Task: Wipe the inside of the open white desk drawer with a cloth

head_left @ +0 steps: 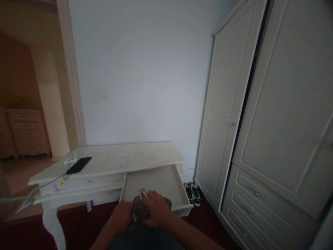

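Low in the view, a drawer (156, 180) is pulled out from a white table (130, 156), its pale inside showing. Over its front edge lies a crumpled grey-brown bundle (139, 209) that looks like cloth. My right hand (157, 208) is closed over the bundle from above, and a small whitish piece (143, 191) sticks out by its fingertips. Closed at the bundle's left side, my left hand (122, 217) is near the drawer's left front corner. Whether it grips the bundle or the drawer edge cannot be made out.
A dark phone (79, 165) lies on the table's left end, with a white cable (33, 191) running off to the left. Black-and-white shoes (192, 194) stand on the dark red floor beside the wardrobe (221, 121). A doorway opens at far left.
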Demonstrator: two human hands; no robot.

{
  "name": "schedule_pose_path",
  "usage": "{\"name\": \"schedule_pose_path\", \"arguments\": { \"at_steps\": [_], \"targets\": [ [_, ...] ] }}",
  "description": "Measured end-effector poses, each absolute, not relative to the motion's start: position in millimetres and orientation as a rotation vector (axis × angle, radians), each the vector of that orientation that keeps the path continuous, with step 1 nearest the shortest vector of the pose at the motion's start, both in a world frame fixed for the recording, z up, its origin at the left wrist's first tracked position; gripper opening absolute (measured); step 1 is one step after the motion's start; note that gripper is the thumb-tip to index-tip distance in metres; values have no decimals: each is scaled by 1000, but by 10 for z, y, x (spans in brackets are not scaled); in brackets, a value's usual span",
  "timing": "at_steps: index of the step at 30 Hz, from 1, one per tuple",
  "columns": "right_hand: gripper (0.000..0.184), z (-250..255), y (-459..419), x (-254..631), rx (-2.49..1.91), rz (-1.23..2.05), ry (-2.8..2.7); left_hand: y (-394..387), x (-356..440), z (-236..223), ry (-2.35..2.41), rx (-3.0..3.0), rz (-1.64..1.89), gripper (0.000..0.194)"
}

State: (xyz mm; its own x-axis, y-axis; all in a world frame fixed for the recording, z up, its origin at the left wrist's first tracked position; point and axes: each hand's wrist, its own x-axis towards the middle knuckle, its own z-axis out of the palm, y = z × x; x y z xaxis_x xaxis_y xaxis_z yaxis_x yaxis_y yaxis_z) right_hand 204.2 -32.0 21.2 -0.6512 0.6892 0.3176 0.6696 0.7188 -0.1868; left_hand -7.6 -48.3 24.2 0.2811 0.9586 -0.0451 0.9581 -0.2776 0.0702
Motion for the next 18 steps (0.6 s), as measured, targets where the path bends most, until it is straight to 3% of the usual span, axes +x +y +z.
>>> {"name": "schedule_pose_path", "arguments": {
  "at_steps": [4, 10, 14, 18],
  "targets": [
    [75, 275, -277, 2618, -1193, 97, -2588, -500, -25, 240, 1848, 2493, 102, 59],
    [68, 394, -194, 3092, -1492, 210, -2378, -495, -26, 171, 1890, 2498, 97, 61],
    [64, 353, -195, 2824, -1425, 189, -2398, -494, -23, 191, 1863, 2527, 61, 63],
    [80, 256, -192, 2257, -1188, 120, -2551, -487, -51, 233, 1869, 2484, -3, 52]
  ]
}}
